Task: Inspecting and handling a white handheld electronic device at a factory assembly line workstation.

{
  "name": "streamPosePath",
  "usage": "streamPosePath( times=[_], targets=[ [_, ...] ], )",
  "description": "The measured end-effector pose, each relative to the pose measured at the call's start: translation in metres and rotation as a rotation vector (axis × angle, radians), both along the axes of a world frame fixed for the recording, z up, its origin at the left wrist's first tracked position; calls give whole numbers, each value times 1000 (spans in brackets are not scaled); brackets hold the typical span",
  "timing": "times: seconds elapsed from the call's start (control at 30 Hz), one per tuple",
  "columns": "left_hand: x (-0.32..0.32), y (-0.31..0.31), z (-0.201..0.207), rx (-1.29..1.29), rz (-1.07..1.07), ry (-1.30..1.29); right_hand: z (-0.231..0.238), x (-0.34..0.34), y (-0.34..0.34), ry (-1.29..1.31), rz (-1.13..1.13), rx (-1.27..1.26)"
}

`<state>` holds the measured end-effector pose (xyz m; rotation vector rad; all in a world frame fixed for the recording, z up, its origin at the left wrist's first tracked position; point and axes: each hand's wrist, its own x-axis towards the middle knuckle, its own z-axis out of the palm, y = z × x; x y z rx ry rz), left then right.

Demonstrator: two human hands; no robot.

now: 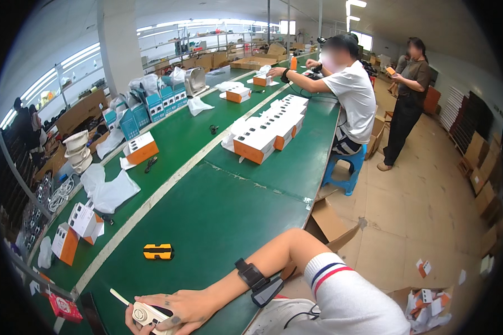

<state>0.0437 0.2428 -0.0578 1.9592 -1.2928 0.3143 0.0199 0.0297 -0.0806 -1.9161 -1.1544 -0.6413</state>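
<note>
Cream handheld device (141, 315) with round dial: at the bottom left of view, held at the near part of the green bench (223, 215). Right hand (185, 309) clamped on it, fingers wrapped over its top and right side. Fingers at its left end look like the left hand's, but the frame edge cuts them off; can't tell how that hand grips. Pale strap (119, 296) sticks up off the device's left end.

Risks, my read: loose strap could catch on the dark flat object (93, 314) just beside it and tug the device. Smooth-looking shell could slip if the right fingers slacken. Bulky black wrist unit (261, 283) could knock the bench if the forearm drops.

Next out: yellow-and-black item (158, 251) lies loose beyond the hand; a sweep of the forearm could shove it. Red packet (65, 307) off to the left.

Further: white-and-orange boxes (274, 131) packed in rows; a bump could skew them. Seated co-worker (349, 92) works past those, another person (409, 100) stands behind.
</note>
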Motion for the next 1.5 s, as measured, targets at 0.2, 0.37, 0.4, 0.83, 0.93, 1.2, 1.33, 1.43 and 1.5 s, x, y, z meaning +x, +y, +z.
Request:
streamPosePath(
  times=[0.2, 0.37, 0.4, 0.83, 0.93, 1.2, 1.33, 1.43, 1.5],
  targets=[
    [1, 10, -3, 40, -11, -21, -5, 1, 4, 103, 59, -58],
    [6, 18, -12, -96, -91, 17, -6, 1, 8, 179, 46, -76],
    [6, 17, -11, -84, -83, 15, -6, 1, 8, 180, 47, -75],
    [14, 29, -25, -7, -71, 3, -24, 10, 17, 117, 41, -61],
    [15, 30, -29, 8, -44, 12, -28, 12, 17, 129, 41, -94],
    [19, 37, -40, -20, -37, 78, -30, 15, 20, 108, 61, -72],
    [23, 38, -44, -10, -22, 102, -29, 15, 23, 158, 58, -25],
    [23, 38, -44, -22, -24, 107, -29, 16, 25, 178, 66, 12],
    [22, 37, -43, -27, -24, 104, -29, 16, 25, 189, 67, 7]
  ],
)
